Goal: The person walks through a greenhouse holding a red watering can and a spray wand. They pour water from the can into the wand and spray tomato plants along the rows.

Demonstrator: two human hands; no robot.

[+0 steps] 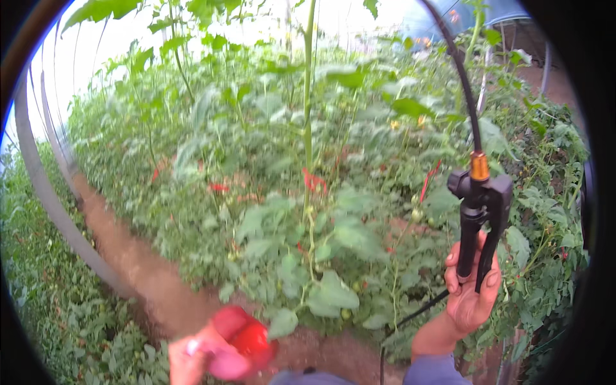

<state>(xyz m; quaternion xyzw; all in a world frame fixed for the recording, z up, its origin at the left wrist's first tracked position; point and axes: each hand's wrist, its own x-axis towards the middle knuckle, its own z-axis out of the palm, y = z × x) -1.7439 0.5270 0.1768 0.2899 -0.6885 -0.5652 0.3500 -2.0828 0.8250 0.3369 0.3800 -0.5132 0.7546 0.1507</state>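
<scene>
My right hand point(469, 293) is raised at the right, its fingers around the lower part of a black sprayer trigger handle point(474, 226). A brass-coloured fitting point(479, 166) tops the handle, and a dark wand point(462, 72) curves up from it. A black hose point(423, 308) runs down behind my wrist. At the bottom left, my left hand point(185, 358) holds a blurred red and pink object point(240, 344) with a hollow-looking red inside; its exact kind cannot be told. Leafy tomato plants point(332, 293) stand directly before me.
A bare soil path point(139, 264) runs up to the left, with more plants point(72, 313) beyond it. A grey curved pole point(67, 216) crosses at the left. Red ties point(314, 182) mark several stems. Translucent greenhouse sheeting point(385, 19) lies behind.
</scene>
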